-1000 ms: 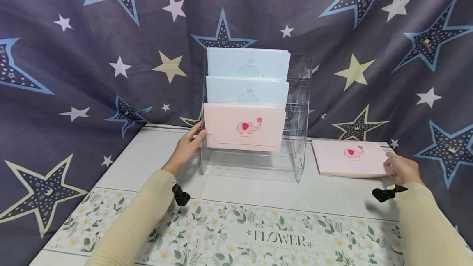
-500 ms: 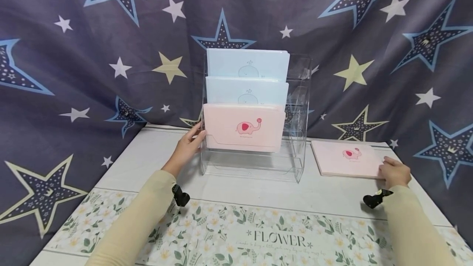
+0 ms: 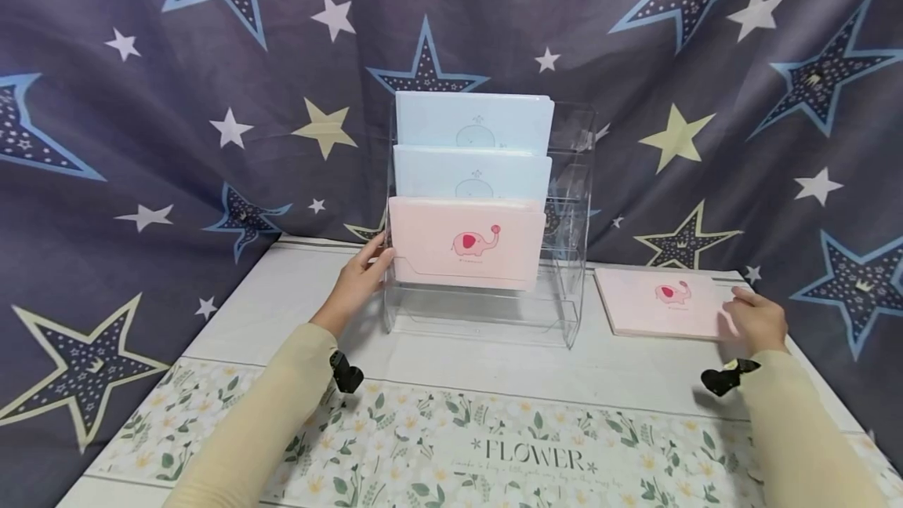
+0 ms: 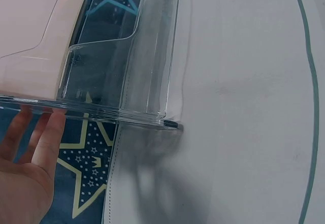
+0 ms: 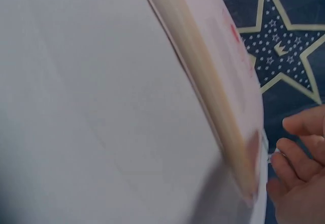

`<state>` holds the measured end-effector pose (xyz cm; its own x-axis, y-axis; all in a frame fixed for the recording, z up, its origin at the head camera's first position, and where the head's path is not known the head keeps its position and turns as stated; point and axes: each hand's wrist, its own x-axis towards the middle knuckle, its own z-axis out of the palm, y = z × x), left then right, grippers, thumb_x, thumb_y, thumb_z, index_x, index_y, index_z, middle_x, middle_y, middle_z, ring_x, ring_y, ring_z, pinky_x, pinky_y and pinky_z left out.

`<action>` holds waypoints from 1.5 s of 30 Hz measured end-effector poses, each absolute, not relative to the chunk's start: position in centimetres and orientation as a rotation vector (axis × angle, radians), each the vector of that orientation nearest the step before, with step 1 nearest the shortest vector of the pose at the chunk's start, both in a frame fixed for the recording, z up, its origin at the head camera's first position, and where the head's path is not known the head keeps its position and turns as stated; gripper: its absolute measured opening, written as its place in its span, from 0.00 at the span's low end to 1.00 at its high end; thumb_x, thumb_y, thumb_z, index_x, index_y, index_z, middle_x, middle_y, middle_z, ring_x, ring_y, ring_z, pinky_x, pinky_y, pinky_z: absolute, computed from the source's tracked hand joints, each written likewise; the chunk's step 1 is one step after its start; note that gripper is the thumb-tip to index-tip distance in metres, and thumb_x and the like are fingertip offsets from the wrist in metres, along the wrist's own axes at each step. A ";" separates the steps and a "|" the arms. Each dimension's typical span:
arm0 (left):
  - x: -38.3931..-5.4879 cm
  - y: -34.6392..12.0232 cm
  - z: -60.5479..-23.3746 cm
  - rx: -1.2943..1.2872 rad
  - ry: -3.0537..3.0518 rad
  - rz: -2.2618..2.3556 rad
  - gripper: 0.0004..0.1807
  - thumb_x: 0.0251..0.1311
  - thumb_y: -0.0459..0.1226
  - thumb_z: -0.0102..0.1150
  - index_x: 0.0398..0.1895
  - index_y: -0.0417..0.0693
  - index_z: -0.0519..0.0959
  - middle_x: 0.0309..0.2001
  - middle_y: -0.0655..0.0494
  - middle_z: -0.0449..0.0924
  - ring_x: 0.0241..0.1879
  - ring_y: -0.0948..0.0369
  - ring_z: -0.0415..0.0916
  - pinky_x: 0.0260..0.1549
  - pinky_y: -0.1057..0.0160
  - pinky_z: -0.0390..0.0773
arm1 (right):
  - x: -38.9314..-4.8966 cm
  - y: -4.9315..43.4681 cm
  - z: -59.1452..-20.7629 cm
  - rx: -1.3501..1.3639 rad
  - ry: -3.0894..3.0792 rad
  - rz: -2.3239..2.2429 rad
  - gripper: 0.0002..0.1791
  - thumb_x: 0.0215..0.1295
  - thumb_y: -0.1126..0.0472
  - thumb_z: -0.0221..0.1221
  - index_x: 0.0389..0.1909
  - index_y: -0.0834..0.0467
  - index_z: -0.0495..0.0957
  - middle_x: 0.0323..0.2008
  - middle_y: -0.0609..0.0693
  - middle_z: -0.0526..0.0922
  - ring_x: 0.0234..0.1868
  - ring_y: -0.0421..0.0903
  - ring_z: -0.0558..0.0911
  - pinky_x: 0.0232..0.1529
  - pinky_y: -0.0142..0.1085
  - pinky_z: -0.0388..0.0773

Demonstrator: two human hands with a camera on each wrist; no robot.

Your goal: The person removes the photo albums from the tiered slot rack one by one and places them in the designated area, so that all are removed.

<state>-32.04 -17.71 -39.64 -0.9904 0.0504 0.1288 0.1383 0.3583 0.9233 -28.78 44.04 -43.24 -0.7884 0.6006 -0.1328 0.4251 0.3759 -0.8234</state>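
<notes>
My left hand (image 3: 358, 281) touches the left side of a clear acrylic rack (image 3: 480, 312), fingertips against the outer panel. In the left wrist view the fingers (image 4: 48, 137) reach up to that panel. A pink elephant notebook (image 3: 430, 245) stands in the rack, with blue whale notebooks (image 3: 430, 171) upright in the tiers behind it. On the table at the right lies a pink elephant notebook (image 3: 638, 308), its pale page edge (image 5: 203, 71) showing in the right wrist view. Beside its right end is my right hand (image 3: 762, 321), fingers loosely bent, holding nothing and apart from the notebook.
The white table (image 3: 282, 281) carries a floral band with the word FLOWER (image 3: 532, 455) along its front. A dark star-patterned curtain (image 3: 282, 45) hangs close behind the rack. The rack's lower front tier shows below the pink notebook.
The pink notebook on the table has shifted slightly left. My right hand moved left with its edge, then let go and drew back a little right. My left hand stays at the rack.
</notes>
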 end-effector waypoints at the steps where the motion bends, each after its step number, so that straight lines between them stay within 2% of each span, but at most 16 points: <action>1: -32.0 -17.7 -39.6 -0.173 -2.522 -1.726 0.35 0.74 0.57 0.48 0.80 0.65 0.55 0.69 0.45 0.66 0.64 0.47 0.69 0.55 0.49 0.80 | -28.8 44.0 -43.0 -0.901 -2.460 1.362 0.33 0.68 0.56 0.54 0.75 0.55 0.63 0.69 0.56 0.70 0.71 0.55 0.64 0.71 0.42 0.63; 4: -32.0 -17.7 -39.4 -0.180 -2.511 -1.730 0.34 0.74 0.56 0.48 0.80 0.64 0.56 0.69 0.44 0.66 0.64 0.46 0.69 0.56 0.48 0.79 | -29.0 44.0 -42.4 -0.831 -2.490 1.336 0.33 0.68 0.51 0.56 0.74 0.54 0.66 0.54 0.40 0.83 0.69 0.52 0.67 0.67 0.37 0.65; 5: -32.0 -17.7 -39.4 -0.184 -2.503 -1.737 0.34 0.74 0.55 0.49 0.80 0.64 0.56 0.68 0.43 0.67 0.63 0.46 0.69 0.55 0.48 0.80 | -29.0 43.9 -42.2 -0.812 -2.497 1.324 0.33 0.68 0.50 0.56 0.74 0.54 0.66 0.49 0.33 0.82 0.68 0.50 0.68 0.67 0.36 0.66; 7: -32.1 -17.7 -39.4 -0.189 -2.491 -1.752 0.33 0.74 0.55 0.50 0.79 0.63 0.57 0.67 0.43 0.68 0.63 0.45 0.69 0.55 0.49 0.80 | -29.1 43.5 -41.6 -0.764 -2.511 1.299 0.33 0.69 0.49 0.56 0.73 0.55 0.67 0.47 0.29 0.81 0.67 0.50 0.69 0.66 0.36 0.66; 11: -32.2 -17.8 -39.7 -0.181 -2.497 -1.751 0.34 0.74 0.55 0.50 0.79 0.63 0.57 0.68 0.43 0.67 0.63 0.46 0.69 0.55 0.50 0.80 | -29.1 42.0 -40.3 -0.665 -2.530 1.289 0.33 0.72 0.49 0.54 0.73 0.59 0.66 0.61 0.49 0.79 0.67 0.55 0.69 0.69 0.47 0.65; 13: -32.2 -17.8 -39.7 -0.183 -2.504 -1.749 0.34 0.74 0.55 0.50 0.80 0.64 0.57 0.68 0.44 0.67 0.64 0.46 0.69 0.55 0.49 0.80 | -29.1 41.1 -39.6 -0.616 -2.532 1.277 0.32 0.73 0.50 0.53 0.73 0.60 0.67 0.61 0.54 0.78 0.59 0.53 0.75 0.61 0.45 0.74; 14: -32.2 -17.8 -39.7 -0.185 -2.505 -1.748 0.34 0.74 0.55 0.49 0.80 0.64 0.57 0.68 0.44 0.67 0.64 0.46 0.69 0.55 0.49 0.80 | -29.1 40.7 -39.2 -0.584 -2.523 1.281 0.31 0.73 0.51 0.53 0.72 0.61 0.67 0.59 0.55 0.78 0.53 0.48 0.78 0.56 0.41 0.77; 15: -32.2 -17.8 -39.6 -0.186 -2.507 -1.749 0.34 0.74 0.56 0.49 0.79 0.65 0.57 0.68 0.44 0.67 0.63 0.46 0.69 0.55 0.49 0.80 | -29.1 40.3 -38.8 -0.542 -2.514 1.273 0.30 0.73 0.51 0.54 0.71 0.62 0.68 0.53 0.51 0.80 0.47 0.42 0.78 0.50 0.36 0.78; 17: -32.2 -17.7 -39.6 -0.189 -2.510 -1.747 0.34 0.74 0.56 0.49 0.79 0.65 0.57 0.68 0.44 0.67 0.63 0.46 0.69 0.55 0.49 0.80 | -29.0 39.5 -38.1 -0.469 -2.499 1.253 0.29 0.74 0.51 0.54 0.70 0.62 0.70 0.49 0.45 0.79 0.41 0.32 0.74 0.45 0.32 0.76; 20: -32.1 -17.7 -39.6 -0.186 -2.505 -1.752 0.33 0.74 0.55 0.50 0.79 0.65 0.57 0.68 0.44 0.67 0.63 0.46 0.70 0.54 0.50 0.80 | -28.9 38.0 -37.0 -0.337 -2.459 1.241 0.27 0.74 0.52 0.54 0.67 0.64 0.72 0.43 0.37 0.77 0.38 0.25 0.71 0.42 0.27 0.73; 22: -32.1 -17.7 -39.6 -0.186 -2.498 -1.755 0.33 0.74 0.54 0.50 0.79 0.64 0.57 0.67 0.43 0.67 0.63 0.45 0.69 0.55 0.50 0.80 | -28.8 36.8 -36.1 -0.271 -2.442 1.241 0.26 0.75 0.53 0.54 0.66 0.64 0.73 0.43 0.38 0.76 0.39 0.27 0.71 0.43 0.27 0.72; 27: -32.2 -17.8 -39.7 -0.183 -2.497 -1.746 0.34 0.74 0.54 0.50 0.80 0.62 0.57 0.68 0.42 0.67 0.63 0.44 0.69 0.55 0.49 0.80 | -28.3 33.6 -33.9 -0.081 -2.402 1.228 0.22 0.73 0.56 0.57 0.61 0.64 0.76 0.40 0.35 0.77 0.40 0.29 0.73 0.36 0.22 0.70; 31: -32.1 -17.7 -39.6 -0.176 -2.509 -1.733 0.34 0.74 0.55 0.49 0.79 0.64 0.57 0.68 0.43 0.67 0.63 0.46 0.69 0.55 0.50 0.80 | -28.1 30.8 -32.6 0.087 -2.377 1.184 0.18 0.73 0.59 0.58 0.58 0.64 0.78 0.43 0.46 0.82 0.40 0.28 0.75 0.36 0.20 0.71; 34: -32.1 -17.7 -39.6 -0.169 -2.515 -1.722 0.33 0.74 0.56 0.49 0.79 0.65 0.57 0.68 0.44 0.67 0.63 0.47 0.70 0.54 0.51 0.81 | -28.0 28.6 -32.0 0.201 -2.378 1.174 0.17 0.73 0.60 0.58 0.57 0.64 0.78 0.48 0.56 0.83 0.42 0.28 0.76 0.41 0.20 0.72; 39: -32.2 -17.8 -39.7 -0.184 -2.511 -1.725 0.34 0.74 0.56 0.49 0.79 0.64 0.57 0.68 0.43 0.67 0.63 0.45 0.69 0.55 0.49 0.80 | -28.2 25.6 -31.6 0.341 -2.442 1.186 0.18 0.74 0.60 0.57 0.60 0.62 0.77 0.51 0.58 0.83 0.48 0.42 0.80 0.46 0.25 0.74; 45: -32.2 -17.8 -39.7 -0.182 -2.517 -1.719 0.34 0.74 0.56 0.49 0.79 0.64 0.57 0.68 0.43 0.67 0.63 0.46 0.69 0.54 0.50 0.80 | -28.6 22.8 -31.8 0.490 -2.511 1.279 0.20 0.75 0.60 0.57 0.64 0.61 0.73 0.54 0.60 0.81 0.54 0.54 0.80 0.54 0.42 0.78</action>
